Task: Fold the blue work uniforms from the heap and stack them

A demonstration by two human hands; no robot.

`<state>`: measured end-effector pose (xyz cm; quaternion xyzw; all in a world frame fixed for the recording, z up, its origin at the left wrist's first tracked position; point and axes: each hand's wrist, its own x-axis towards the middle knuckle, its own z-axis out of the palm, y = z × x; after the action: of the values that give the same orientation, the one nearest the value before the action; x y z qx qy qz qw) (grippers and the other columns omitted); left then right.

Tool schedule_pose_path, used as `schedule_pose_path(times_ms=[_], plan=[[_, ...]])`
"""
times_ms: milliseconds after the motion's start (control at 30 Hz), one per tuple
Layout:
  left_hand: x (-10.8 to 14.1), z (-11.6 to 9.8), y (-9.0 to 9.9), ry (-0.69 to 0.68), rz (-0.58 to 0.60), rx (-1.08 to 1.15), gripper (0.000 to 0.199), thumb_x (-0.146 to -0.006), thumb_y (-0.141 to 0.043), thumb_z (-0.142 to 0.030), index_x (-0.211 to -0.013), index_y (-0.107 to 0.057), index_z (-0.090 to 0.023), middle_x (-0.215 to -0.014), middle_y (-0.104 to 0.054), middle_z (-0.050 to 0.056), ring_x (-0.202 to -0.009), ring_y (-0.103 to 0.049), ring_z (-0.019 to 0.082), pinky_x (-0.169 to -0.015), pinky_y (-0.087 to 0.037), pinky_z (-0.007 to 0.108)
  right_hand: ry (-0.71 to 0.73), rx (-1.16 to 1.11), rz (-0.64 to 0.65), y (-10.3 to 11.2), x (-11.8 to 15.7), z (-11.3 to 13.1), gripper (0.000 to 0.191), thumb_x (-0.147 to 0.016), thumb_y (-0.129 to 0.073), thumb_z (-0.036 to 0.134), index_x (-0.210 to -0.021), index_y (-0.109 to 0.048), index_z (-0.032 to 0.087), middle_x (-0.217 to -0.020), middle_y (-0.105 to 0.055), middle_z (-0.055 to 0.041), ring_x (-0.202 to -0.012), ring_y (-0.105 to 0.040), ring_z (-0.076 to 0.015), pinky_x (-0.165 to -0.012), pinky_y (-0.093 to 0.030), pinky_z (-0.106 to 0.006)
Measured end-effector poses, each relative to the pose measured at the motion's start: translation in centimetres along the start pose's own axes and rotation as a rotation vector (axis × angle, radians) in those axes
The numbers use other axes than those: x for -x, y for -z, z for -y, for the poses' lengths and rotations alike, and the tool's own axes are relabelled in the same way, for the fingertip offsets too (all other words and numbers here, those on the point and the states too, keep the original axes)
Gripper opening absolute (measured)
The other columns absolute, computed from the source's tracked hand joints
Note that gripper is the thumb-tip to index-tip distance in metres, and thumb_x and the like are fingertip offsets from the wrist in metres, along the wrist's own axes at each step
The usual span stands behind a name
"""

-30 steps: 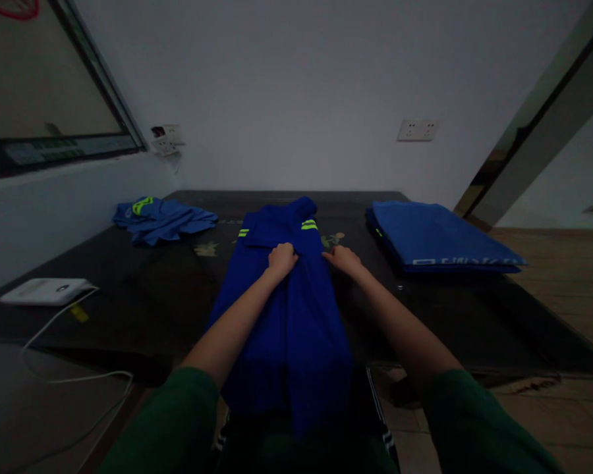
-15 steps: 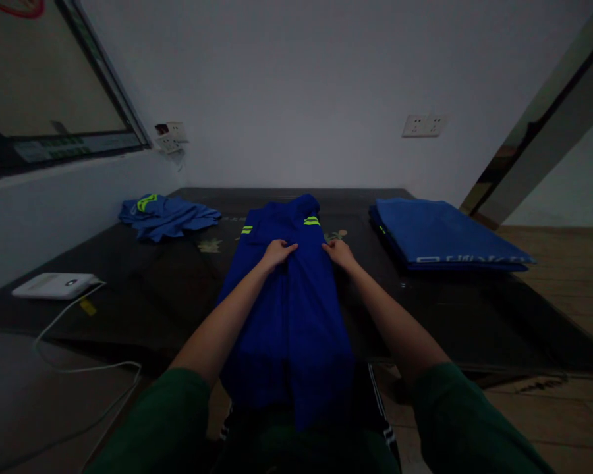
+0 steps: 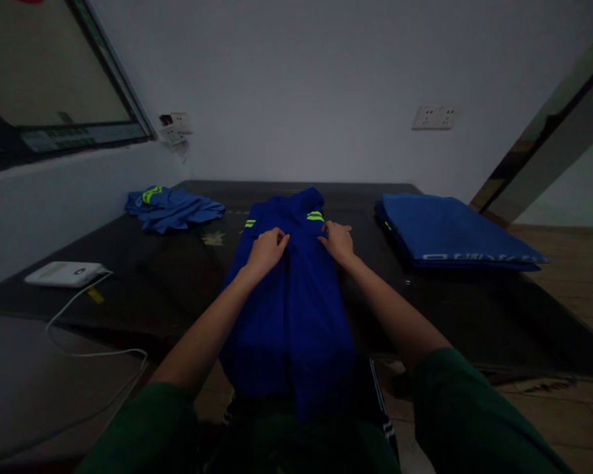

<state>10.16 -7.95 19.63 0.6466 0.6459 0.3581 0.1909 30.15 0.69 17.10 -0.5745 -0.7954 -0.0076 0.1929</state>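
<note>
A dark blue garment (image 3: 316,309) with yellow-green stripes lies lengthwise on the dark table, its near end hanging over the front edge. My left hand (image 3: 268,249) rests on its upper middle, beside a long fold, with thumb and fingers apart. At the garment's right edge, just below the right stripes, is my right hand (image 3: 337,242), its fingers curved and thumb apart from them. Neither hand visibly grips the cloth.
On the dark table (image 3: 178,289), a crumpled blue garment (image 3: 178,209) lies back left and folded blue clothes (image 3: 459,230) lie at right. A white device (image 3: 64,274) with a cable sits at the left edge.
Both hands have loosened from their pinches on the cloth, and the fingers have spread. My left hand has shifted slightly left. The view has moved a little.
</note>
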Motion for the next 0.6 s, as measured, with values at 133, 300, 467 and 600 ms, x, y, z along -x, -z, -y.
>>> schedule_pose_path(times_ms=[133, 300, 467, 600], plan=[[11.6, -1.5, 2.9, 0.078, 0.512, 0.140, 0.045, -0.093, -0.039, -0.048, -0.078, -0.065, -0.015, -0.068, -0.068, 0.003, -0.052, -0.061, 0.014, -0.054, -0.042, 0.022, 0.446, -0.110, 0.090, 0.4, -2.5, 1.9, 0.023, -0.085, -0.059, 0.016, -0.105, -0.067, 0.024, -0.115, -0.059, -0.0068, -0.112, -0.050, -0.0225, -0.096, -0.039, -0.038], [23.3, -1.1, -0.2, 0.157, 0.721, -0.045, 0.033, -0.082, -0.060, -0.050, -0.087, -0.071, -0.019, -0.084, -0.074, 0.007, -0.077, -0.068, 0.021, -0.066, -0.045, 0.025, 0.672, 0.033, 0.255, -0.2, -4.6, 5.1, 0.039, -0.081, -0.054, 0.006, -0.111, -0.070, 0.026, -0.127, -0.055, -0.0076, -0.115, -0.044, -0.0250, -0.096, -0.037, -0.039], [25.4, 0.9, -4.5, 0.144, 0.569, -0.001, 0.028, -0.088, -0.053, -0.038, -0.087, -0.069, -0.016, -0.089, -0.072, 0.012, -0.082, -0.067, 0.024, -0.072, -0.046, 0.029, 0.688, 0.276, 0.326, -1.1, -5.4, 6.4, 0.022, -0.083, -0.056, 0.019, -0.094, -0.075, 0.022, -0.123, -0.057, -0.0111, -0.114, -0.043, -0.0306, -0.085, -0.041, -0.039], [25.6, 0.9, -3.0, -0.021, 0.618, 0.377, 0.036, -0.095, -0.039, -0.037, -0.082, -0.065, -0.017, -0.082, -0.070, 0.007, -0.074, -0.064, 0.018, -0.070, -0.046, 0.026, 0.715, 0.386, 0.241, -0.8, -6.1, 6.2, 0.025, -0.086, -0.053, 0.025, -0.099, -0.073, 0.016, -0.119, -0.058, -0.0140, -0.114, -0.043, -0.0312, -0.088, -0.039, -0.041]])
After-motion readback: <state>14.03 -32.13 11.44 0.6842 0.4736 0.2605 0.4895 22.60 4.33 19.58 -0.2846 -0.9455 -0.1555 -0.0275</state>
